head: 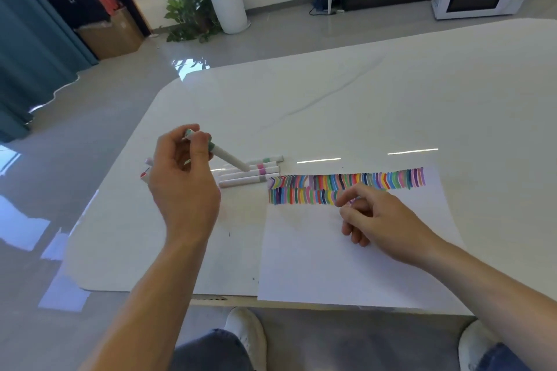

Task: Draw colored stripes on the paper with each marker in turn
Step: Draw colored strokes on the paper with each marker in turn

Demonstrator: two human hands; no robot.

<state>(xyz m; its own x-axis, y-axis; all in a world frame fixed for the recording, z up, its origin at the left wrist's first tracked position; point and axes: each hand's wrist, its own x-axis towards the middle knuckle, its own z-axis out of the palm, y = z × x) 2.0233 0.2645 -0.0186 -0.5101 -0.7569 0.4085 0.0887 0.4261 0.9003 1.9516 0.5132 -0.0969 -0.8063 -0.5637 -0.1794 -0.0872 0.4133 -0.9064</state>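
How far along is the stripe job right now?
Done: the white sheet of paper carries a full top row of coloured stripes and a second row reaching roughly to the right hand, which rests on the sheet. In hand: the left hand grips a white marker with a green band over the white markers lying on the white table. Left: the second row's remainder and the bare paper below.

Our left hand (180, 187), right hand (382, 223) and both forearms (144, 304) are bare. Along the bottom edge we wear blue denim jeans (211, 352), frayed at the bottom-centre knee, and white sneakers (247, 331), one bottom centre, one lower right
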